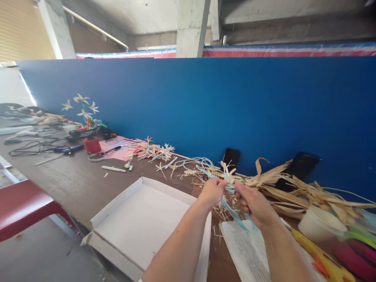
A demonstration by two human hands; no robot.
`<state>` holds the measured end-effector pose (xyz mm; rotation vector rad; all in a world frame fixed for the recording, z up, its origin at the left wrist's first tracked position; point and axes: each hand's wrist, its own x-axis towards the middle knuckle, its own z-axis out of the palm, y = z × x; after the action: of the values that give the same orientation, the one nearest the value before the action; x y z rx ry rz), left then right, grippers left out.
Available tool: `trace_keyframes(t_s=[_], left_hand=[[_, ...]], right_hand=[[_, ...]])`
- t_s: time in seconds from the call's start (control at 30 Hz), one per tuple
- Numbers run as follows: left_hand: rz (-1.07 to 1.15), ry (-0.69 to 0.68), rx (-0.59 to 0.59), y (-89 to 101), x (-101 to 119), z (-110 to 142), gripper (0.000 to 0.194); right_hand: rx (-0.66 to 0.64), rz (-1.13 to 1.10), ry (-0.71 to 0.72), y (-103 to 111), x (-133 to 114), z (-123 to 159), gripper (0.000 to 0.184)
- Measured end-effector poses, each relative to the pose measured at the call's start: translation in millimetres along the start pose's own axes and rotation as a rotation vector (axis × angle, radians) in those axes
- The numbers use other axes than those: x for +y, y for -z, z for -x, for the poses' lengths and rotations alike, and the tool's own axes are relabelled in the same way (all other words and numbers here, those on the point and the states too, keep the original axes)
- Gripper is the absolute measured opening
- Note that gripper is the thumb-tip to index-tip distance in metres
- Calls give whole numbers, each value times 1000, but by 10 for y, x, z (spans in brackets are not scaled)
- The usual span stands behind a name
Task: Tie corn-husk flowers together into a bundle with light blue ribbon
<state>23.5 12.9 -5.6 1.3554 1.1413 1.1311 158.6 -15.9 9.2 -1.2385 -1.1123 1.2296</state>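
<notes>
My left hand pinches a pale husk flower at its base, with the petals pointing up. Close beside it, my right hand has thumb and fingers together at the flower's base, on a light blue strip that hangs in a loop below. The fingertips hide just how the strip meets the stem. An open book or printed sheet lies under my right forearm, and a white box lid is below my left forearm.
Dried husks and a white cup lie to the right, near a yellow glue gun. Finished-looking flowers, a red thread spool and cables sit leftward. A blue partition stands behind.
</notes>
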Motion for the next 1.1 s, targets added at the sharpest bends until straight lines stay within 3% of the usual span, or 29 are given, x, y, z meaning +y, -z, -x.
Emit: trace_keyframes(t_s=[0.13, 0.23, 0.43, 0.87, 1.1], left_hand=[[-23, -34, 19, 26, -24, -27, 25], [-36, -38, 30, 25, -36, -37, 24], [-64, -35, 41, 21, -38, -41, 23], [-52, -28, 9, 36, 2, -10, 26], [-54, -21, 4, 30, 17, -7, 25]], right_hand=[[137, -43, 70, -9, -14, -30, 37], [239, -140, 130, 7, -27, -55, 33], [294, -228, 133, 19, -48, -52, 31], [169, -281, 111, 56, -58, -27, 23], [121, -373, -3, 126, -42, -60, 28]])
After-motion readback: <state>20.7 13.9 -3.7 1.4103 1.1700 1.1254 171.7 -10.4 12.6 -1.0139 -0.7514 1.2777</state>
